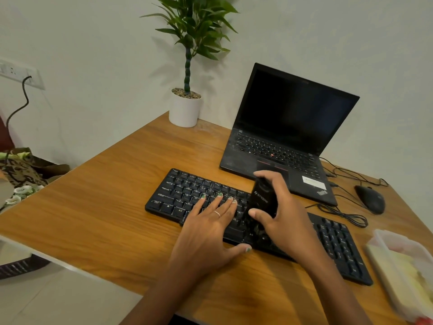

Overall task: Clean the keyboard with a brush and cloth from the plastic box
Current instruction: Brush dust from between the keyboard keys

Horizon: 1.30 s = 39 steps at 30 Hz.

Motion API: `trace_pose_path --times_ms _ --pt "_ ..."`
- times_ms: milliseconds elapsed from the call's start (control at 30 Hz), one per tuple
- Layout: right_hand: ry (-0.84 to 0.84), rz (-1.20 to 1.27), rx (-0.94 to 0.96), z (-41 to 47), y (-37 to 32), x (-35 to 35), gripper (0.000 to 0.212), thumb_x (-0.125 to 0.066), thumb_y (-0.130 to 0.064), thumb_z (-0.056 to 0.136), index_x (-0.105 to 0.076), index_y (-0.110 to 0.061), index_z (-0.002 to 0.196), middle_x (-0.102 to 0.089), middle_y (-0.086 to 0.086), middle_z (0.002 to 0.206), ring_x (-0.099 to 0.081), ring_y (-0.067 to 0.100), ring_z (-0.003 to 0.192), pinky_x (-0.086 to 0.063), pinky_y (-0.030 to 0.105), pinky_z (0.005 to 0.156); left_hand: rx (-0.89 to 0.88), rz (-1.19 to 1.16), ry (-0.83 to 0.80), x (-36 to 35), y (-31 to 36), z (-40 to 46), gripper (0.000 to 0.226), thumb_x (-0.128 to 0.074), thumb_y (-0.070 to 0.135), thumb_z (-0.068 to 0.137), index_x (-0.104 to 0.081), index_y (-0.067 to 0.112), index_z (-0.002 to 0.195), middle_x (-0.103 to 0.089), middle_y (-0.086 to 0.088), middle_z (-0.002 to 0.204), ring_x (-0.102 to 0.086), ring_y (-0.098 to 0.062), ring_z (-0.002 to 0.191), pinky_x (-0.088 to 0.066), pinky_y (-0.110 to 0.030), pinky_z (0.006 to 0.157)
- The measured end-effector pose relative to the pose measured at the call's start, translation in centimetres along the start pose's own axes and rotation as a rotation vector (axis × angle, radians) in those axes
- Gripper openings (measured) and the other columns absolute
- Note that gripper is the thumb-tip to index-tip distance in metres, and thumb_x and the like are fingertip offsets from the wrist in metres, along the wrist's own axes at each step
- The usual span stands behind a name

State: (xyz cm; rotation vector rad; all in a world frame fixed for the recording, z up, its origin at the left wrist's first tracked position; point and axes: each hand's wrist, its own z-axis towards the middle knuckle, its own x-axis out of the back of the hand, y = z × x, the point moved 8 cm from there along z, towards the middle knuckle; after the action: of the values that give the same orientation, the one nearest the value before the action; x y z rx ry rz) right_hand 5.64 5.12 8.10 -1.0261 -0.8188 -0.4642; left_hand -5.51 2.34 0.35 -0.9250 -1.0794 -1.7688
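Note:
A black keyboard (187, 195) lies slantwise across the wooden desk (105, 207). My left hand (208, 228) rests flat on its middle keys with the fingers spread and straight. My right hand (283, 221) grips a black brush (262, 198) by its handle and holds it upright, bristles down on the keys just right of my left fingers. The bristle end is blurred. A clear plastic box (403, 266) with a pale yellow cloth inside stands at the desk's right edge.
An open black laptop (288, 127) stands behind the keyboard. A black mouse (370, 199) and its loose cables lie to the right of it. A potted plant (186, 109) stands at the desk's back corner. The desk's left edge drops to the floor.

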Motion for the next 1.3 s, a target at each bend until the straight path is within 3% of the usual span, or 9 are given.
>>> trace_pose_path --times_ms 167,433,567,700,833,967,1100,1233,1300 --pt "-0.151 0.238 0.044 0.2 -0.1 -0.1 0.072 -0.072 -0.006 0.078 -0.036 -0.047 0.125 -0.050 -0.032 0.106 -0.055 -0.010 0.097 -0.054 0.018 0.071 0.002 0.002 0.007 0.0 0.0 0.0 0.094 -0.032 0.080 0.082 -0.009 0.024 0.154 -0.011 0.010 0.160 0.001 -0.007 0.147 0.010 -0.032 0.117" --pt "-0.266 0.189 0.082 0.4 -0.4 -0.2 0.068 -0.071 -0.005 0.079 -0.038 -0.048 0.120 -0.050 -0.027 0.106 -0.053 -0.007 0.100 -0.055 0.019 0.073 0.002 -0.002 -0.001 0.0 0.0 -0.1 0.093 -0.033 0.079 0.084 -0.007 0.024 0.154 -0.009 0.009 0.161 0.001 -0.007 0.147 0.008 -0.034 0.119" --pt "-0.216 0.068 0.116 1.1 -1.0 -0.5 0.068 -0.070 -0.008 0.080 -0.035 -0.048 0.123 -0.051 -0.022 0.107 -0.057 0.004 0.097 -0.056 0.030 0.077 -0.001 0.004 0.010 0.0 -0.1 0.0 0.093 -0.033 0.079 0.083 -0.011 0.023 0.154 -0.013 0.009 0.160 -0.001 -0.008 0.147 0.010 -0.032 0.116" --pt "-0.265 0.244 0.108 0.7 -0.7 -0.6 0.067 -0.070 -0.004 0.079 -0.040 -0.045 0.122 -0.051 -0.024 0.107 -0.054 -0.003 0.101 -0.055 0.023 0.077 -0.002 0.011 0.003 -0.3 -0.1 0.1 0.094 -0.032 0.080 0.082 -0.012 0.025 0.155 -0.015 0.009 0.160 -0.002 -0.008 0.148 0.007 -0.034 0.118" --pt "-0.098 0.068 0.101 1.0 0.0 0.2 0.069 -0.068 -0.008 0.082 -0.031 -0.052 0.121 -0.049 -0.022 0.104 -0.057 0.001 0.092 -0.056 0.024 0.071 -0.004 0.009 -0.001 -0.2 -0.1 0.0 0.093 -0.033 0.079 0.084 -0.008 0.024 0.154 -0.010 0.009 0.160 0.002 -0.007 0.147 0.011 -0.032 0.116" --pt "-0.139 0.210 0.100 0.5 0.1 -0.2 0.068 -0.069 -0.005 0.080 -0.036 -0.049 0.120 -0.049 -0.026 0.107 -0.054 -0.004 0.097 -0.055 0.018 0.069 -0.002 0.015 -0.017 -0.2 -0.1 0.0 0.093 -0.032 0.079 0.084 -0.007 0.023 0.154 -0.009 0.009 0.161 0.002 -0.008 0.147 0.010 -0.033 0.117" --pt "-0.055 0.064 0.064 0.8 1.3 1.0 0.070 -0.069 -0.009 0.081 -0.031 -0.048 0.125 -0.048 -0.024 0.101 -0.058 0.004 0.088 -0.055 0.022 0.066 -0.001 0.012 -0.018 -0.1 -0.1 0.0 0.093 -0.032 0.079 0.084 -0.007 0.024 0.154 -0.008 0.009 0.161 0.002 -0.007 0.147 0.011 -0.033 0.116" --pt "-0.149 0.250 0.077 -0.2 0.7 0.2 0.067 -0.070 -0.006 0.079 -0.037 -0.046 0.122 -0.046 -0.037 0.106 -0.052 -0.009 0.100 -0.055 0.018 0.071 0.004 0.014 -0.028 -0.1 0.0 0.0 0.093 -0.032 0.079 0.084 -0.006 0.024 0.154 -0.008 0.008 0.161 0.003 -0.008 0.147 0.012 -0.032 0.116" --pt "-0.186 0.232 0.032 0.0 1.6 1.1 0.067 -0.070 -0.007 0.079 -0.037 -0.048 0.120 -0.048 -0.032 0.107 -0.057 0.001 0.099 -0.057 0.025 0.073 0.006 0.015 -0.046 -0.2 0.0 0.0 0.093 -0.032 0.079 0.084 -0.005 0.024 0.154 -0.006 0.009 0.161 0.004 -0.008 0.147 0.012 -0.032 0.116"
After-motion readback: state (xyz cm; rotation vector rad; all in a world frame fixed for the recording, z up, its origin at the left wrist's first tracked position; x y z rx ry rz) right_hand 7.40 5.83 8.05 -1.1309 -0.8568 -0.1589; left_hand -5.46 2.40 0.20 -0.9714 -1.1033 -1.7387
